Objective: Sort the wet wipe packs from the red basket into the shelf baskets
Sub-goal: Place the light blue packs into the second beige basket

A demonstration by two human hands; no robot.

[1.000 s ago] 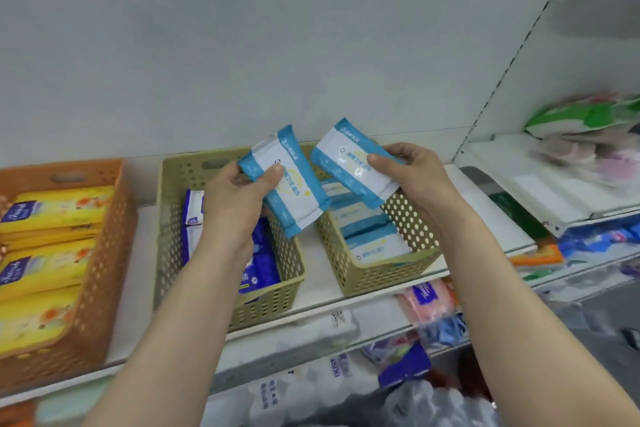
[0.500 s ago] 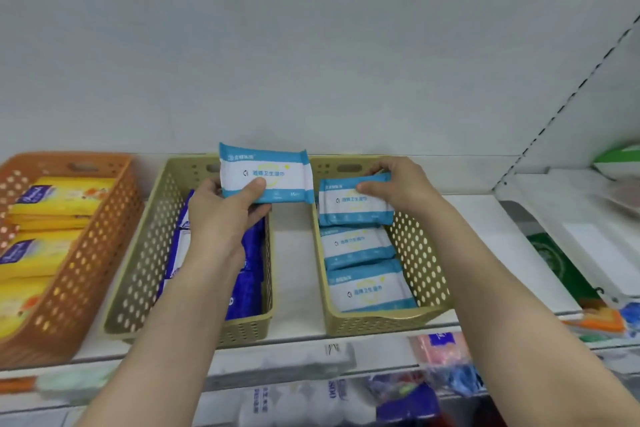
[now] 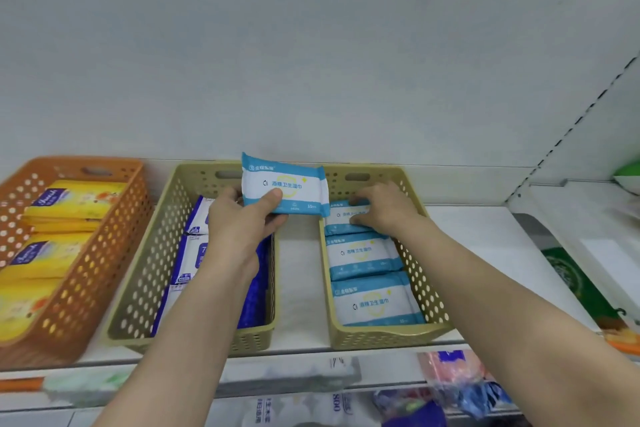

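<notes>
White shelving (image 3: 301, 291) backed by a pale grey wall carries three perforated baskets in a row: an orange basket (image 3: 100, 253) on the left stacked with yellow packs (image 3: 69, 204), a middle tan basket (image 3: 152, 274) holding dark blue and white packs (image 3: 194, 253), and a right tan basket (image 3: 419, 274) lined with light blue and white wet wipe packs. The person's left hand (image 3: 239, 229) is raised over the back of the middle basket, thumb on the front and fingers behind, pinching a light blue wet wipe pack (image 3: 285, 189) held upright in the air between the two tan baskets. The right hand (image 3: 384, 210) reaches into the far end of the right basket, fingers curled down on the rearmost pack (image 3: 341, 220), which lies flat and touches the middle pack (image 3: 360, 255) in front of it; a front pack (image 3: 375, 302) lies nearest the basket's front wall. Blurred packaged goods (image 3: 460, 381) sit on a lower shelf below, and a neighbouring shelf bay (image 3: 588, 253) stands to the right.
</notes>
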